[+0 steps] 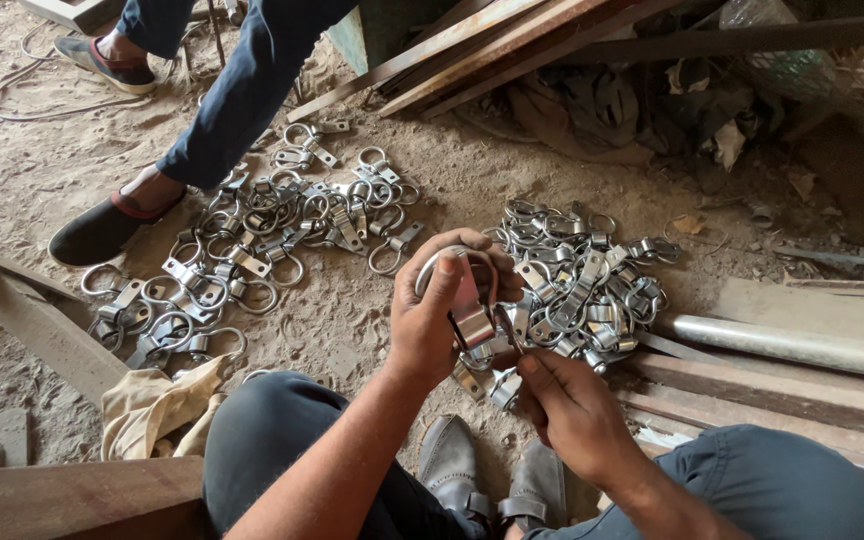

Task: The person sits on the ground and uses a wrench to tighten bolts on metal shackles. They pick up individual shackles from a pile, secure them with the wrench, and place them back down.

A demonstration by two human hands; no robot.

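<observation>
My left hand (437, 310) grips a shiny metal ring clamp (470, 300), thumb pressed on its flat strap, ring loop curving over the fingers. My right hand (562, 400) sits just below and right of it, fingertips pinching the clamp's lower end, near a few loose clamps (487, 385) on the ground. Behind my hands lies a dense heap of the same ring clamps (582, 285). A second, wider spread of clamps (252, 240) covers the dirt to the left. My knees and grey shoes (482, 475) frame the bottom of the view.
Another person's legs in blue trousers and dark slip-on shoes (102, 230) stand at the upper left by the spread pile. A metal pipe (792, 345) and wooden planks (752, 395) lie right. Long boards (472, 45) and rags sit behind. A cloth (152, 410) lies left of my knee.
</observation>
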